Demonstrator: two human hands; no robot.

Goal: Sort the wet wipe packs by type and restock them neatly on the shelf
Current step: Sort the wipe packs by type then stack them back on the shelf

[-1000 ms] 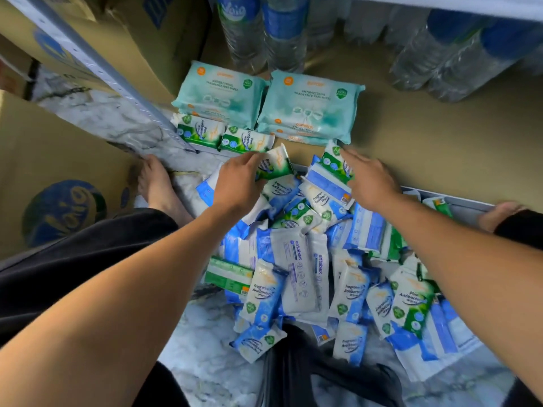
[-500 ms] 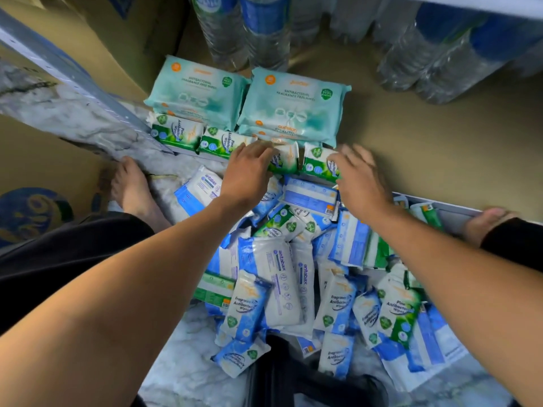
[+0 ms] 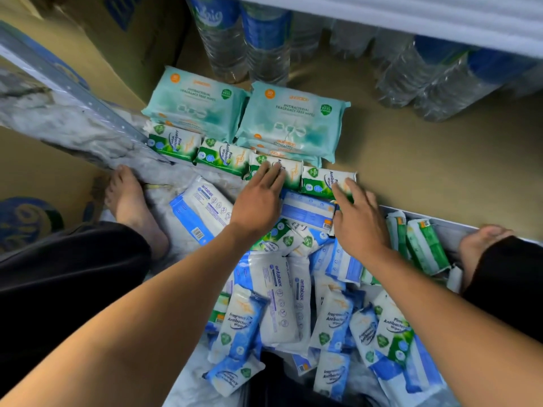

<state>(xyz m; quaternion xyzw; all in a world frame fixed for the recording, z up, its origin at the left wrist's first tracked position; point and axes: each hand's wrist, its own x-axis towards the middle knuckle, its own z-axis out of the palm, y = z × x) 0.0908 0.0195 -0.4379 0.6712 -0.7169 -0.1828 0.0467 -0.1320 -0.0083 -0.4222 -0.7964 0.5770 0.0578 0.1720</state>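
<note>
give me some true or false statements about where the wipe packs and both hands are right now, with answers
1. Four small green-and-white pine wipe packs sit in a row on the tan shelf board. True.
2. The large teal wipe packs lie in front of that row. False: they lie behind it, nearer the bottles.
3. The left hand lifts a blue pack in the air. False: its straight fingers rest on the third green pack.
4. Clear plastic water bottles stand at the back of the shelf. True.
5. The right hand touches the rightmost green pack. True.
</note>
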